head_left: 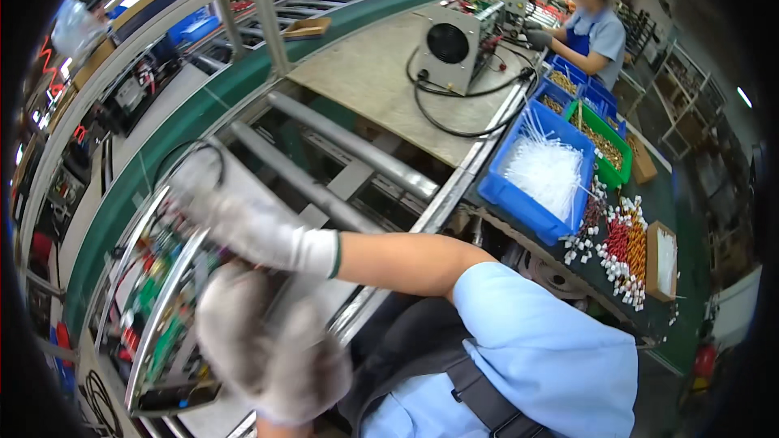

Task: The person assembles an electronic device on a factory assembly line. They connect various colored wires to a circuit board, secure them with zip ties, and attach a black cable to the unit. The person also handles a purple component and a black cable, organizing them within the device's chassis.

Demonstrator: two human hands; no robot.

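An open-topped electronic unit (pixel 162 308) with bright metal rails and a jumble of green, red and white parts lies at the left on the line. My right arm reaches across to the left, and my gloved right hand (pixel 243 215) is over the unit's far right end, close to a grey panel (pixel 235 170). My gloved left hand (pixel 272 345) is nearer me, beside the unit's right side. Both white gloves are smeared by motion, so finger positions and anything held cannot be made out.
Metal rollers (pixel 349 146) run beyond my hands to a board (pixel 365 81) bearing a grey fan unit (pixel 454 45) with black cables. At right stand a blue bin (pixel 540 170) of white cable ties, a green bin (pixel 604 142), and bundled wires (pixel 625 251). A co-worker (pixel 596 28) works farther back.
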